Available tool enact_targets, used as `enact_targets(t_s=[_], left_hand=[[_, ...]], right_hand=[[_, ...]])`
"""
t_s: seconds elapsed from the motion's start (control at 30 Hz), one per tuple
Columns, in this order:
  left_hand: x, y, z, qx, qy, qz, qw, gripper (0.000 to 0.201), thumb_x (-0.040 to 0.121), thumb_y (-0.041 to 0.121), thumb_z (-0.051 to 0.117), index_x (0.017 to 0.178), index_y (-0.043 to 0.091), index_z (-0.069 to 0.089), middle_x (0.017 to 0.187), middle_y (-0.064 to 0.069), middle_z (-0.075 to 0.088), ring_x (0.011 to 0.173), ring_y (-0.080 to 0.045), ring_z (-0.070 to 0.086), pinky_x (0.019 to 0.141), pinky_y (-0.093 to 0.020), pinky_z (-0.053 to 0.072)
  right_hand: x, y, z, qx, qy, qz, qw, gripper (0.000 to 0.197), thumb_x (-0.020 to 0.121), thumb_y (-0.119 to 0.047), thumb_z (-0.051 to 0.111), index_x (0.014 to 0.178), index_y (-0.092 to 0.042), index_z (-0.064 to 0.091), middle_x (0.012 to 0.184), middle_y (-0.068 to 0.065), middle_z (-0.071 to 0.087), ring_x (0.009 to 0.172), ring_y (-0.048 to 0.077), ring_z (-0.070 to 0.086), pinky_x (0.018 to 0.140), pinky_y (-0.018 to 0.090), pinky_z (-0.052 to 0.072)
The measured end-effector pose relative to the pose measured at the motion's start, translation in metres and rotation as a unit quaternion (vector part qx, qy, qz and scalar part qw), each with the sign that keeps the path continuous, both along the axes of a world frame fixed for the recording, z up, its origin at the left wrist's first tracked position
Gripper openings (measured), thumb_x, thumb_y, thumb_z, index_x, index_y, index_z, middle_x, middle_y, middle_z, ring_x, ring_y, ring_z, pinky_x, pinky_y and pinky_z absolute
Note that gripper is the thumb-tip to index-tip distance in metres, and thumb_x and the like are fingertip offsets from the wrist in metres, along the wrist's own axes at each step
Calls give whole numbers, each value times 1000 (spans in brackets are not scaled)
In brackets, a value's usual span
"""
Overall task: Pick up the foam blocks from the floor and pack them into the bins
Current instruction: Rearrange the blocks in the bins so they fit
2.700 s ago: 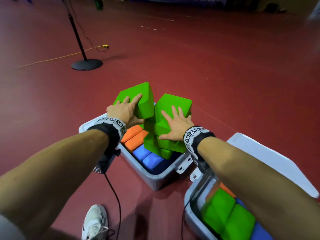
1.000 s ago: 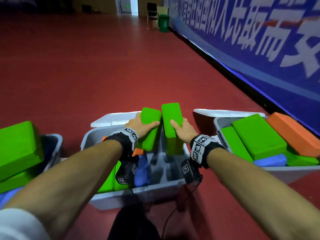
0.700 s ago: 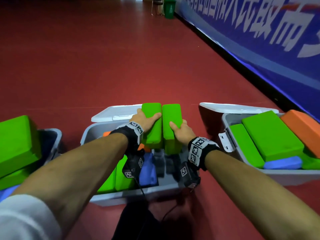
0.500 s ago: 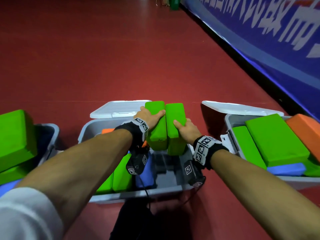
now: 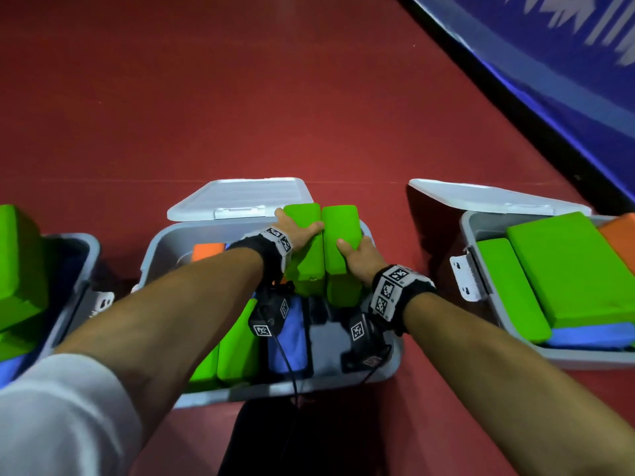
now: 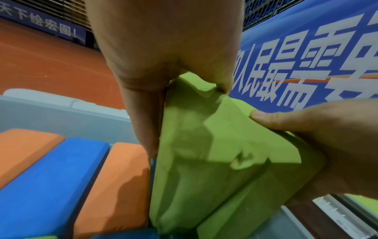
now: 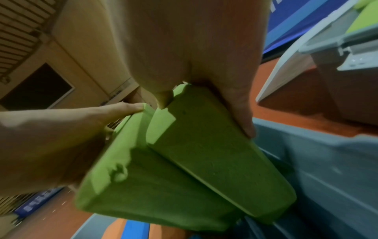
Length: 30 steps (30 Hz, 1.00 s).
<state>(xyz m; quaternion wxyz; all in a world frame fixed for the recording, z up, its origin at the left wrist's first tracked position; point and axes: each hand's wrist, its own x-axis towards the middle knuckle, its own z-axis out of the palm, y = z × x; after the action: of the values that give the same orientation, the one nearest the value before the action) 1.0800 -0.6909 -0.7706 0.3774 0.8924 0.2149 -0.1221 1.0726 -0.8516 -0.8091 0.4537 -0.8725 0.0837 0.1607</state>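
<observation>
Head view, centre of frame: left hand (image 5: 294,235) and right hand (image 5: 360,258) each grip one upright green foam block, left block (image 5: 305,249) and right block (image 5: 342,245) pressed face to face above the middle bin (image 5: 156,249). Fingers curl round each block's outer side, thumbs on the near face. Bin already holds green, blue and orange blocks on edge at frame left; free gap lies at lower right, beside the bin's right wall. Judgement: lower both blocks together, kept vertical w/ long faces parallel to the packed row, then seat them against the wall. Foam dents under the thumbs (wrist views), so squeeze lightly. Risk: a corner catching a neighbouring block's top.
</observation>
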Motion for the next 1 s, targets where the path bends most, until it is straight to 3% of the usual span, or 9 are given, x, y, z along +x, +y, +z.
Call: enact_targets(t_s=[0.13, 0.23, 0.37, 0.47, 0.53, 0.67, 0.77, 0.9, 1.0], left_hand=[[5, 7, -28, -53, -23, -13, 998, 115, 80, 54, 73, 156, 15, -2, 150, -24, 37, 135, -38, 42, 108, -41, 36], [11, 12, -37, -45, -23, -51, 997, 107, 79, 61, 69, 155, 18, 7, 146, -25, 44, 129, -39, 49, 106, -41, 40], [22, 15, -41, -27, 3, -65, 998, 100, 80, 64, 66, 150, 11, 17, 141, -20, 48, 126, -38, 51, 100, -40, 40], [32, 16, -61, -62, 20, -66, 996, 135, 41, 93, 66, 143, 14, 28, 132, -12, 57, 117, -34, 59, 100, -47, 48], [38, 20, -77, -81, 49, -75, 993, 150, 29, 94, 62, 149, 14, 19, 133, -12, 58, 113, -34, 62, 97, -51, 50], [34, 23, -71, -53, 71, -102, 991, 123, 72, 74, 66, 155, 21, -8, 143, -22, 48, 126, -39, 52, 107, -48, 41], [32, 27, -77, -20, 57, -105, 993, 120, 70, 82, 60, 155, 25, -3, 142, -25, 49, 123, -40, 54, 104, -49, 44], [28, 26, -67, 120, 45, -215, 968, 103, 87, 58, 62, 157, 21, -3, 157, -26, 19, 142, -41, 30, 114, -47, 31], [22, 28, -76, 217, 70, -355, 907, 101, 82, 62, 65, 157, 19, 11, 163, -15, -6, 149, -35, 5, 117, -49, 24]], right_hand=[[4, -1, -16, -15, 26, 3, 1000, 68, 98, -41, 52, 146, -2, 25, 143, 17, 48, 128, 32, 49, 105, 36, 39], [5, -2, -27, -24, 8, 12, 1000, 78, 98, -35, 53, 155, -16, 4, 145, 17, 46, 128, 34, 50, 107, 39, 38], [9, 0, -35, -78, 34, 39, 996, 79, 99, -35, 51, 156, -22, -3, 144, 19, 48, 126, 36, 52, 105, 39, 40], [13, 0, -41, -136, 37, 59, 988, 81, 98, -35, 52, 156, -23, -2, 147, 19, 43, 127, 37, 49, 106, 41, 39], [14, -1, -43, -189, 33, 91, 977, 80, 97, -30, 53, 156, -22, 0, 150, 21, 33, 129, 38, 46, 107, 42, 37], [14, -3, -37, -200, 0, 163, 966, 82, 88, -3, 51, 156, -24, 10, 158, 15, 14, 138, 34, 36, 109, 36, 34], [13, -6, -32, -186, 4, 231, 955, 99, 77, 3, 52, 156, -30, 3, 161, 12, 5, 141, 30, 33, 108, 34, 37], [8, -12, -36, -311, 48, 335, 888, 106, 80, -28, 70, 155, -28, -4, 162, 14, -3, 149, 29, 8, 115, 45, 29], [3, -11, -44, -388, 50, 376, 840, 118, 75, -50, 75, 155, -19, -6, 161, 15, -6, 149, 32, -2, 116, 50, 26]])
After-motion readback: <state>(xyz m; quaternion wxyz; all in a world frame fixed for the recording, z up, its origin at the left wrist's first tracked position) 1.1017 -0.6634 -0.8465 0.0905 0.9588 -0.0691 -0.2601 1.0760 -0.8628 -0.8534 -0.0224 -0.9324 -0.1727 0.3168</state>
